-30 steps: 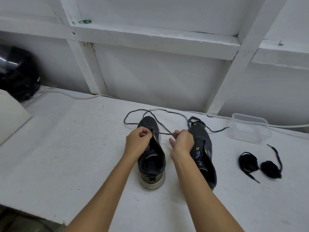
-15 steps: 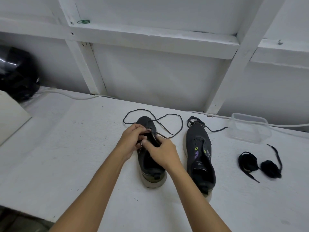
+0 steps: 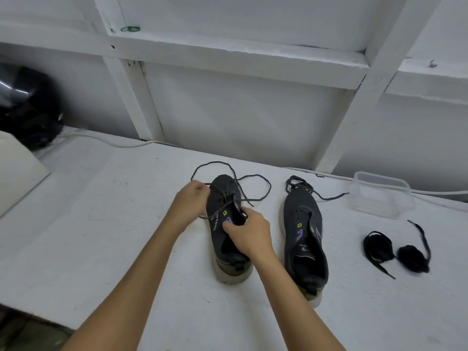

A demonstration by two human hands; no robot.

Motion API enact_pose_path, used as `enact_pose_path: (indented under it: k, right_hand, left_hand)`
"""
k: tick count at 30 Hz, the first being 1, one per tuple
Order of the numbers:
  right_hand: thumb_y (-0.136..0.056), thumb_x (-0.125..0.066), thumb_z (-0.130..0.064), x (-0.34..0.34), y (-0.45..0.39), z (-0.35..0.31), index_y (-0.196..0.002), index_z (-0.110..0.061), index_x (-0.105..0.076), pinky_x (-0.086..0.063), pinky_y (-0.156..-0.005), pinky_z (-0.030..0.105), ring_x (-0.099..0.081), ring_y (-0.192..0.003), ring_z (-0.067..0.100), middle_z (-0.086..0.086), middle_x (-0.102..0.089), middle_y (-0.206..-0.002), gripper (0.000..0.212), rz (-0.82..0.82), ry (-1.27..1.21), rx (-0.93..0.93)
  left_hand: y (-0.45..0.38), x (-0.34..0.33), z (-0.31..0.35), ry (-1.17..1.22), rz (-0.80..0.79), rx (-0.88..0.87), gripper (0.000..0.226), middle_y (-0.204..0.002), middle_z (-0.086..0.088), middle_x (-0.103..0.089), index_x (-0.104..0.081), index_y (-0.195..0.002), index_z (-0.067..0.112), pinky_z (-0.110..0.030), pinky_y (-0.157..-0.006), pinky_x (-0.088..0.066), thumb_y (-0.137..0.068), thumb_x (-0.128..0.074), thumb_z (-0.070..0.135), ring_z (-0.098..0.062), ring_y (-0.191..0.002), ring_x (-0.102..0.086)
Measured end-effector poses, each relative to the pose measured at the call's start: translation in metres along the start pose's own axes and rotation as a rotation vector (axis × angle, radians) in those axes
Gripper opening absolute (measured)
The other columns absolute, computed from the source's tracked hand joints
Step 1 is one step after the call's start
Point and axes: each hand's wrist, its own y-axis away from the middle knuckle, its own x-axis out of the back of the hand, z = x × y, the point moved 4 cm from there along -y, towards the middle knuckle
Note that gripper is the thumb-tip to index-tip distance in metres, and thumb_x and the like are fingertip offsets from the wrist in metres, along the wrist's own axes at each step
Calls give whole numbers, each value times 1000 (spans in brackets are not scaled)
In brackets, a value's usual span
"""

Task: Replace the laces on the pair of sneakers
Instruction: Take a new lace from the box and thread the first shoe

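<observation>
White bench (image 3: 106, 224), white panelled wall behind. Left sneaker (image 3: 226, 224) mid-bench; left hand (image 3: 188, 206) pinches its grey lace (image 3: 231, 173), right hand (image 3: 247, 233) grips throat. Risk: hard tug snags loose loops, drags sneaker; aglet frays at eyelet.

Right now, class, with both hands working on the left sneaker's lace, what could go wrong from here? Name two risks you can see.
1. The loose lace loops over the table beyond the left sneaker; a pull by the right hand or left hand could tighten a loop into a knot.
2. The coiled black laces lie near the removed lace at the right sneaker, all dark; old and new might get confused.
</observation>
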Motion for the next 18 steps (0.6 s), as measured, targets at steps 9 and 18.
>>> enact_pose_path:
  k: [9,18]
  right_hand:
    - [-85,-72,-31,0,-2,1,-104,-21,-69,-39,-54,13,-63,-79,9,-8,-68,-85,22,1,27,17]
    - [-88,-69,-30,1,1,2,-107,-21,-69,-36,-51,6,-59,-74,1,-15,-66,-83,21,35,-11,18]
  left_hand:
    - [6,-29,7,-490,-33,-406,7,-83,7,-69,-74,-93,24,-29,-72,-52,-91,-69,28,-8,-75,-60]
    - [9,5,26,1080,-172,15,28,-79,-1,-64,-54,-79,13,-49,-97,-52,-104,-41,15,-18,-83,-69]
